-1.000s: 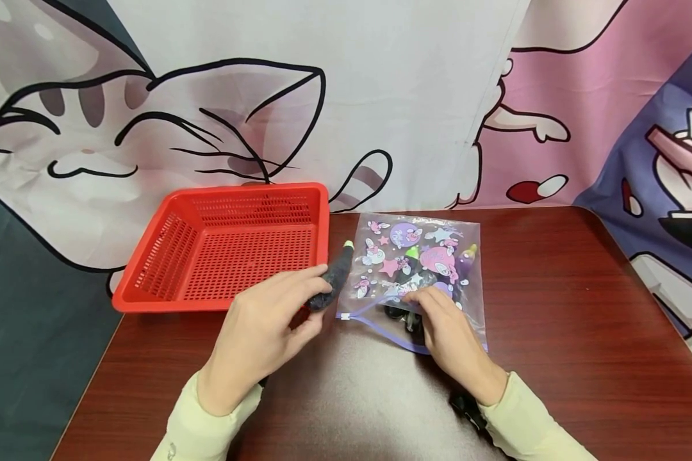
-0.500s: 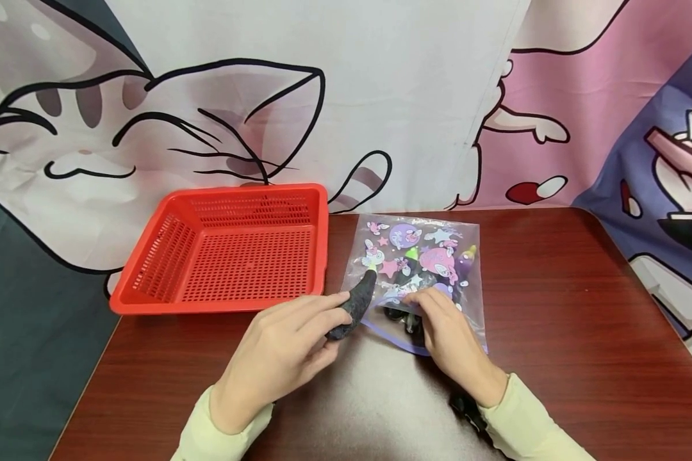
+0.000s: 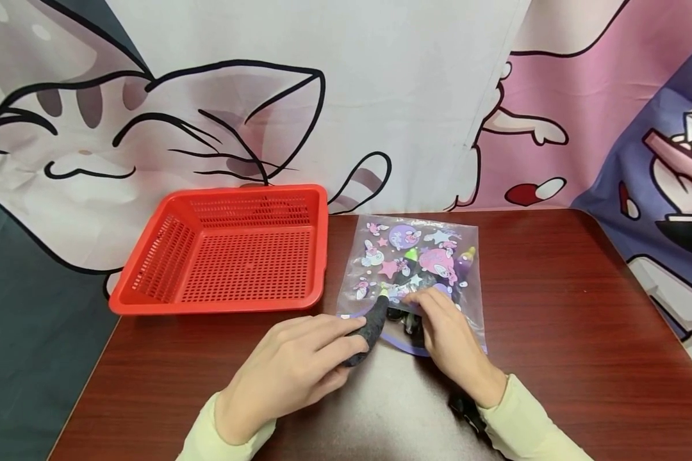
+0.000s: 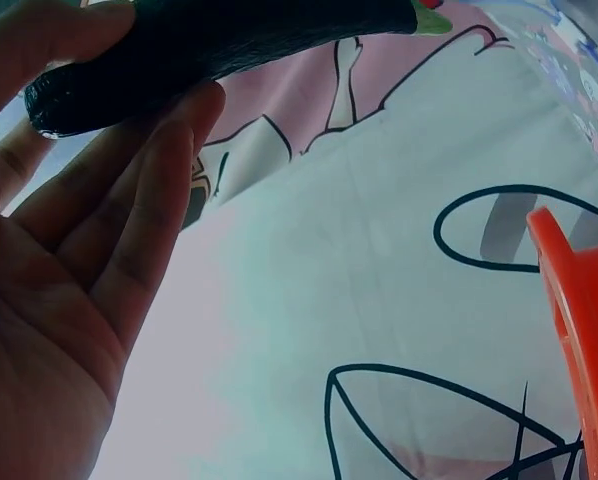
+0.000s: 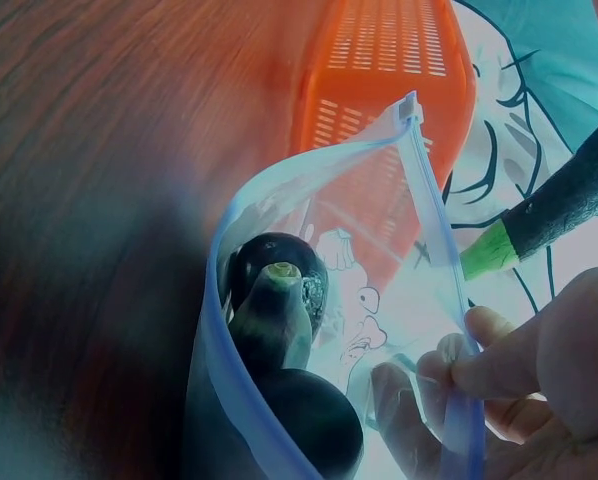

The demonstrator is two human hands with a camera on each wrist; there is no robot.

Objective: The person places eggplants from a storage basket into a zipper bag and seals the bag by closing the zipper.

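My left hand (image 3: 300, 365) pinches a dark green cucumber (image 3: 373, 330) with a pale green tip between thumb and fingers. Its tip overlaps the mouth of a clear printed zip bag (image 3: 352, 282) in the head view. In the right wrist view the cucumber (image 5: 569, 195) is outside the bag, tip toward the zip edge. My right hand (image 3: 458, 346) pinches the bag's upper zip edge and holds the mouth apart, fingertips (image 5: 404, 410) behind the film. Inside lie several dark pieces, among them a glossy round dark one (image 5: 314, 420) and a purple one with a yellowish tip (image 3: 467, 256).
A red perforated basket (image 3: 216, 307) stands left of the bag, with nothing in it. The brown wooden table (image 3: 582, 320) extends right to its rounded corner. A printed cartoon cloth (image 3: 427, 96) hangs behind. Beside the right cuff is a black strap (image 3: 466, 413).
My left hand has brought the cucumber right and nearer to me, from beside the basket to the bag's mouth. The right hand stays at the bag.
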